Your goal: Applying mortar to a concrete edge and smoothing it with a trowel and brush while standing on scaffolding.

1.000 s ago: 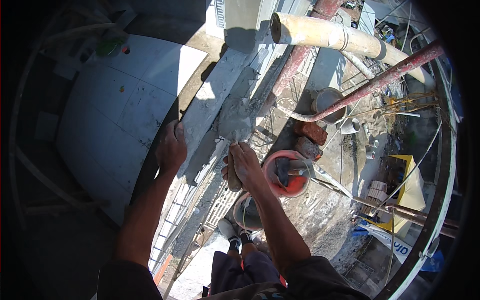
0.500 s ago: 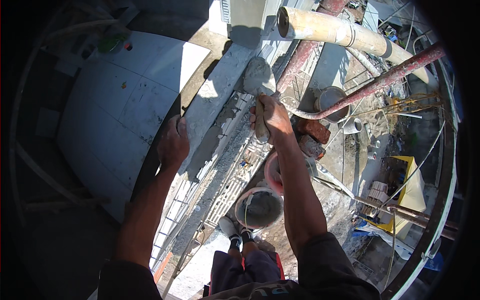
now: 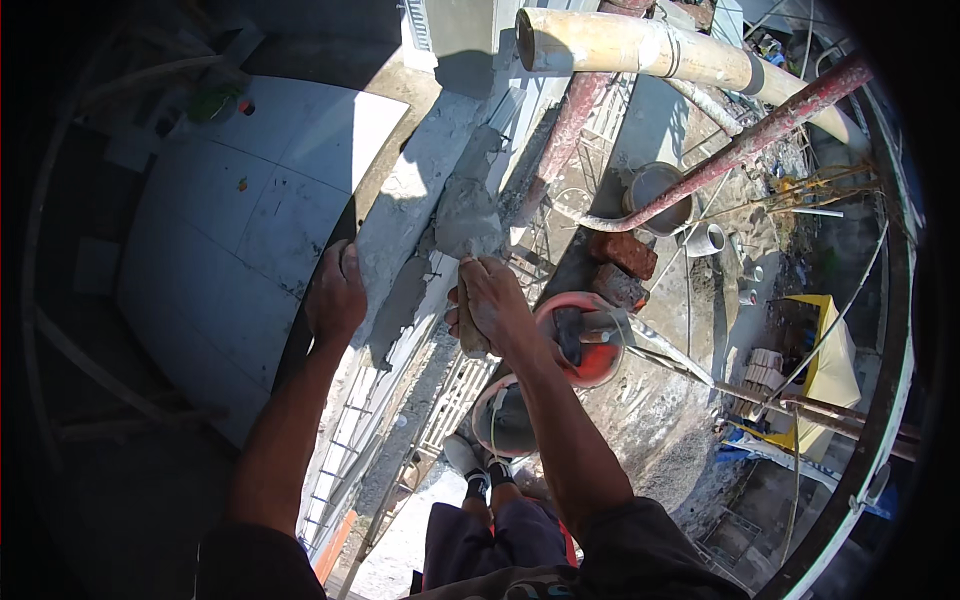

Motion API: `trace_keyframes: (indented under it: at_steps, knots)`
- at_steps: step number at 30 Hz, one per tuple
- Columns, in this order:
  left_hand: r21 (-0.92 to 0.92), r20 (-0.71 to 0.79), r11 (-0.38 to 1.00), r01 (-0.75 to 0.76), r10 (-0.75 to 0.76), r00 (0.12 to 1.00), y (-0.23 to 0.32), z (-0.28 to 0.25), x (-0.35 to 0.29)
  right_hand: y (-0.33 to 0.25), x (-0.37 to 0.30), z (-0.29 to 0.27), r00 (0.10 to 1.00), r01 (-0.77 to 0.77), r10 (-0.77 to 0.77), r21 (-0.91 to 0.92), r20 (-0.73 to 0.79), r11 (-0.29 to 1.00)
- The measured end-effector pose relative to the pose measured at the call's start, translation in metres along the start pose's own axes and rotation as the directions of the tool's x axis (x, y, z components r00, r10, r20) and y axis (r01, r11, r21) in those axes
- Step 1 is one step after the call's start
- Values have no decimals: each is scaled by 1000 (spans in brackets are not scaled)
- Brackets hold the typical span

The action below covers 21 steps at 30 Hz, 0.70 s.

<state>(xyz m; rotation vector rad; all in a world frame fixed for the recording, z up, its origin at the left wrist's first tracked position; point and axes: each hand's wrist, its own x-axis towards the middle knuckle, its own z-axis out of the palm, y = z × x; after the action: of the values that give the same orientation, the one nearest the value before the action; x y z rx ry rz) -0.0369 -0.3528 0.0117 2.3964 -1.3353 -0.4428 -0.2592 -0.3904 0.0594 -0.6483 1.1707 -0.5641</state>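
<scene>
A trowel [image 3: 466, 218] with a mortar-smeared blade lies in my right hand [image 3: 495, 305], whose fingers wrap its handle. The blade rests flat against the top of a narrow concrete ledge [image 3: 385, 215] that runs diagonally away. Wet grey mortar [image 3: 400, 305] covers a strip of the ledge on the near side of the blade, with a ragged right edge. Another mortar patch [image 3: 482, 150] shows just beyond the blade. My left hand [image 3: 337, 295] grips the ledge's left edge, its fingers partly hidden over that side.
Below on the right stand a red bucket [image 3: 607, 370] with tools, a mortar bucket [image 3: 503, 420] and broken bricks [image 3: 625, 255]. A thick bamboo pole [image 3: 640, 45] and a red-stained pipe [image 3: 745, 145] cross the upper right. Left of the ledge lies a pale tiled surface [image 3: 240, 190].
My right hand has drawn the trowel back toward me and left, onto the ledge. Mortar now shows where the blade was. The red bucket has come into fuller view. My left hand stays at the edge.
</scene>
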Motion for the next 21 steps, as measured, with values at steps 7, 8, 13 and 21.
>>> trace_keyframes:
  at_steps: [7,8,13,21]
  knots:
    - [-11,21,1000,-17,17,1000,-1,-1,1,41,-57,-23,1000,8,-9,56,16,998]
    - [-20,20,1000,-23,23,1000,-3,-2,1,51,-47,-28,996,72,-69,56,-57,996]
    - [-17,19,1000,-15,16,1000,8,4,0,102,46,-73,962,202,-175,112,-210,973]
    - [66,-23,997,-35,37,999,-1,5,1,128,119,-80,941,336,-320,197,-107,921]
